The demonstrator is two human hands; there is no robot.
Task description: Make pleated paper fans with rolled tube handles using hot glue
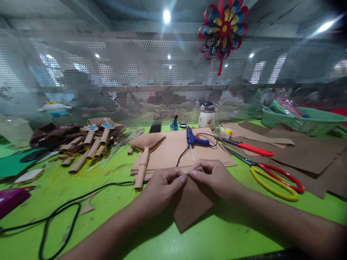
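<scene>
A dark brown paper sheet (192, 206) hangs at a tilt between my two hands, low in the middle of the view. My left hand (166, 184) pinches its top edge between thumb and fingers. Right beside it, my right hand (213, 177) pinches the same edge, the fingertips of both hands nearly touching. Just beyond my hands lies a stack of light brown sheets (168, 151), with a blue glue gun (196, 139) on top. A pleated paper fan with a rolled handle (143, 159) rests at the stack's left side.
Scissors with red and yellow handles (276, 180) and a red-handled cutter (256, 148) lie right. Large brown sheets (306, 148), a green basket (311, 121) and a jar (207, 117) stand farther back. Several paper fans (94, 141), a black cable (76, 200) and a purple tool (13, 200) are left.
</scene>
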